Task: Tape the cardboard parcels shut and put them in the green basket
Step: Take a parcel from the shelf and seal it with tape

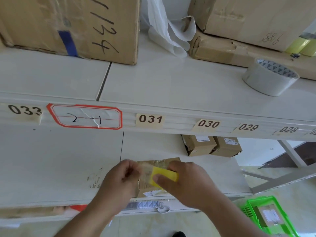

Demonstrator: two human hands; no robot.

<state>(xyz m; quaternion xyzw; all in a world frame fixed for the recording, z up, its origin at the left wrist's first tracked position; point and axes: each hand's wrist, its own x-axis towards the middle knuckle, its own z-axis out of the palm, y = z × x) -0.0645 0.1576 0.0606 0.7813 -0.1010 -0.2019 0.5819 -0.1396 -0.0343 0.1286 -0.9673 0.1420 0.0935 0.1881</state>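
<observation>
A small, tape-wrinkled cardboard parcel (pixel 154 177) lies flat at six o'clock, a yellow tape roll (pixel 164 176) over it. At four o'clock, the green basket (pixel 271 218) holds a labelled parcel (pixel 269 217).

Counts across the two shelves and the floor

Two hands (pixel 119 178) (pixel 186 183) are showing; three small cardboard parcels (pixel 159 177) (pixel 199 145) (pixel 227 146) are sitting on the lower shelf, three large cartons (pixel 51 23) (pixel 256 19) (pixel 222 50) and one clear tape roll (pixel 269 76) above, one yellow tape dispenser (pixel 164 176), one green basket (pixel 256 205), six numbered labels (pixel 150 119)
</observation>
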